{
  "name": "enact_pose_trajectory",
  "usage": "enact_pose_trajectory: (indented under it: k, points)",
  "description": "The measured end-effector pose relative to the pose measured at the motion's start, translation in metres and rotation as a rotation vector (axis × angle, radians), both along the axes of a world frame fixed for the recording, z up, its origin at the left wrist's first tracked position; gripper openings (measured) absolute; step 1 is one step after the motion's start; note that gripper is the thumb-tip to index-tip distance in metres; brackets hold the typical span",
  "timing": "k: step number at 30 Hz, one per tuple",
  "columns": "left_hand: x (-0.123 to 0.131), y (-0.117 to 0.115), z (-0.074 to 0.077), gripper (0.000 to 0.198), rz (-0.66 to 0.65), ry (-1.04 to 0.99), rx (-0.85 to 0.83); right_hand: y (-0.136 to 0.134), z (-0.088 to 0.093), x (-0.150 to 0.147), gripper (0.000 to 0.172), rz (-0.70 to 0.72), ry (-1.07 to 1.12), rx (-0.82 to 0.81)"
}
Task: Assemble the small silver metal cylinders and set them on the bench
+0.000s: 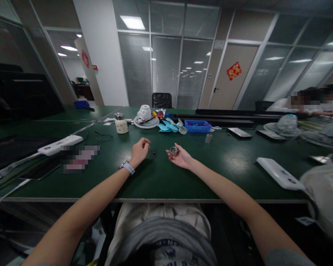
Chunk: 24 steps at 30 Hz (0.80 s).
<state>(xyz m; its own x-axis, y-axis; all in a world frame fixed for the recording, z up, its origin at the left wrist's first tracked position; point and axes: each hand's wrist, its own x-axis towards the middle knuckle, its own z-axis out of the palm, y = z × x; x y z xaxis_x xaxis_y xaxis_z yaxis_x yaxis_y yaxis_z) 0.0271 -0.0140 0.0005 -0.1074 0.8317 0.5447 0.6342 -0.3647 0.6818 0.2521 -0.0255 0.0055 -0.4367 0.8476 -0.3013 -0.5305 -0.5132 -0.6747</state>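
Observation:
My left hand (139, 150) rests on the green table (161, 177) with its fingers curled together near the thumb; whether anything is pinched there is too small to see. A tiny dark part (154, 152) lies on the table just right of it. My right hand (180, 156) lies palm up a little to the right. A small round grey metal part (174, 150) sits in its curled fingers. A watch (127, 167) is on my left wrist.
Farther back stand a cream jar (121, 124), a white fan housing (145, 116), light-blue fan blades (170, 126), a blue tray (197, 126) and a small grey cylinder (208, 138). White power strips lie at left (60, 145) and right (279, 173). Other people sit at far right.

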Motion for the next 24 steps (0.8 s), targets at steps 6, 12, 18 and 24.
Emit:
enact_pose_trajectory:
  k: [6, 12, 18, 24]
  points:
    - [-0.0014, 0.0015, -0.0015, 0.021, -0.006, -0.011, -0.009, -0.0025, 0.0025, 0.0019, 0.036, 0.011, -0.003, 0.002]
    - [-0.0012, 0.0014, -0.0013, 0.021, -0.011, -0.001, 0.000, -0.0029, 0.0016, 0.0009, 0.042, 0.018, 0.029, 0.009]
    - [-0.0001, 0.0002, 0.0001, 0.020, -0.011, -0.002, -0.003, -0.0025, -0.0006, -0.0007, 0.028, 0.035, 0.029, 0.050]
    - [-0.0001, 0.0000, -0.0001, 0.020, -0.021, -0.001, -0.013, -0.0017, -0.0001, 0.0007, 0.026, 0.039, -0.008, 0.052]
